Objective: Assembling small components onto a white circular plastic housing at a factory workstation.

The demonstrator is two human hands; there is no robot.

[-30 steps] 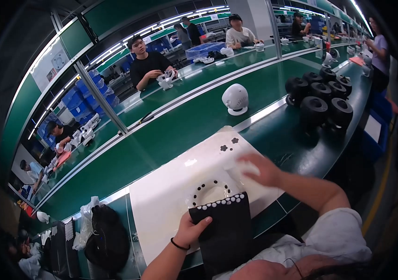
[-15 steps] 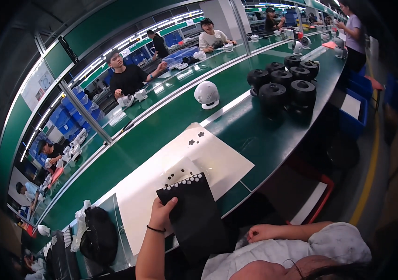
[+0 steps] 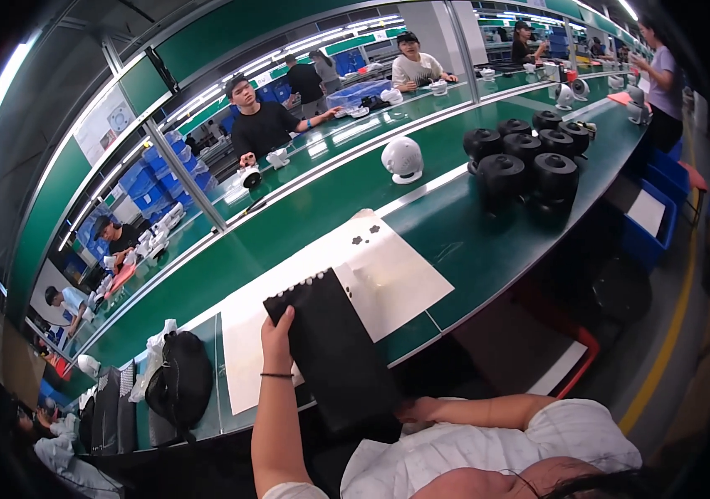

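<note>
My left hand [image 3: 277,333] is closed on the left edge of a black sheet [image 3: 334,349], thumb on its face. Small white round pieces stand in a row along the sheet's top edge. The sheet is held tilted above a large white paper [image 3: 409,287] on the green bench. At the sheet's lower right corner is my right hand [image 3: 421,410], its curled fingers against the edge and partly in shadow. Small black flower-shaped pieces [image 3: 359,240] lie on the far part of the paper. A clear film [image 3: 380,279] lies beside the sheet.
Several black rounded housings [image 3: 500,173] stand at the right of the bench. A white round device [image 3: 402,160] sits on the belt ahead. At left lie a black bag [image 3: 182,382] and dark sheets [image 3: 109,407]. Co-workers [image 3: 265,125] sit across the line. Blue bins [image 3: 654,212] stand at right.
The black sheet has moved up and left with my left hand and now covers most of the black dots. My right hand has moved left to the sheet's lower corner. The view has shifted.
</note>
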